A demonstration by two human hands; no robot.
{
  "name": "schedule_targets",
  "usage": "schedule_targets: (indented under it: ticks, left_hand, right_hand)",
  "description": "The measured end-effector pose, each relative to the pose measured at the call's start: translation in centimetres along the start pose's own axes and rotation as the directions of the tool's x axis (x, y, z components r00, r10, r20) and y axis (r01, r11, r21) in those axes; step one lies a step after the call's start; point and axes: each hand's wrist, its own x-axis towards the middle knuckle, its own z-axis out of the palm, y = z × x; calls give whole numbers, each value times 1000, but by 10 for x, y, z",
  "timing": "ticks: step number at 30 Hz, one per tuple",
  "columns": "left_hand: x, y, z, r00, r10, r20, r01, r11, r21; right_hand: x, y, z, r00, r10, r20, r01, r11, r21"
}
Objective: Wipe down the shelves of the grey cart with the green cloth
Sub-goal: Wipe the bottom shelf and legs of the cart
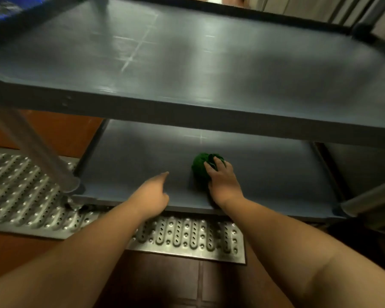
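Note:
The grey cart fills the view, its upper shelf (187,63) bare and streaked with light. Below it lies the lower shelf (131,170). A bunched green cloth (199,164) sits on the lower shelf near the front middle. My right hand (222,183) lies on the cloth with fingers curled over its right side. My left hand (152,194) rests at the lower shelf's front edge, left of the cloth and apart from it, thumb stretched forward and the other fingers hidden.
A metal cart post (36,152) stands at the front left corner, another post (369,201) at the right. A perforated metal floor grate (187,236) runs under my arms over brown tiles (165,283). The upper shelf's front rim (187,116) overhangs the lower shelf.

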Motion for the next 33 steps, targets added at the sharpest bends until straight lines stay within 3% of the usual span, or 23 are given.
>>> schedule_targets:
  ticks: [6,12,16,18,22,25,29,33]
  left_hand:
    - [25,66,40,997,79,-9,-79,997,-12]
    - [41,103,78,990,133,34,-132,991,-38]
    - [39,108,91,982,174,73,-172,985,-30]
    - [36,104,89,978,192,80,-192,981,-15]
    - [35,84,62,988,149,38,-149,989,-6]
    - [34,57,37,995,100,0,-100,995,16]
    - [22,20,8,999,30,-12,-30,1000,4]
    - [11,-14,-16,998,-32,-50,32,999,-8]
  right_hand:
    - [-23,109,-18,981,195,13,-195,981,-18]
    - [-54,206,-37,875,484,20,-484,873,58]
    - [-66,240,-44,760,649,24,-631,729,267]
    - [-65,235,-41,728,686,6,-629,663,406]
    - [-46,196,-32,753,653,-86,-553,698,455]
    - [-28,152,-28,774,629,-75,-511,691,512]
    - [-17,70,-12,902,428,-61,-349,803,482]
    - [-10,-12,0,972,232,-20,-192,847,495]
